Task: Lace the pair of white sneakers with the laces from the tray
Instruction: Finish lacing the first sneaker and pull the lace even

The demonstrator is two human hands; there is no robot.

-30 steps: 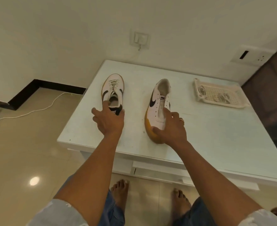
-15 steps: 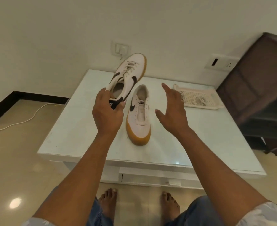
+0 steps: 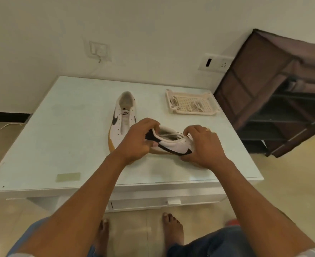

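The left hand (image 3: 136, 140) curls round the black heel of a white sneaker (image 3: 171, 143) with a black swoosh. The right hand (image 3: 203, 145), ring on 1 finger, grips its toe end. The shoe lies sideways between them over the white table (image 3: 60, 145). Just behind it, the 2nd sneaker (image 3: 122, 115) sits flat and unlaced, gum toe nearest the person. Farther right, a cream perforated tray (image 3: 193, 113) holds 2 bundles of laces (image 3: 196, 106).

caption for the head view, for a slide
Left hand and right hand grip one white sneaker above the table; other sneaker and lace tray lie beyond.
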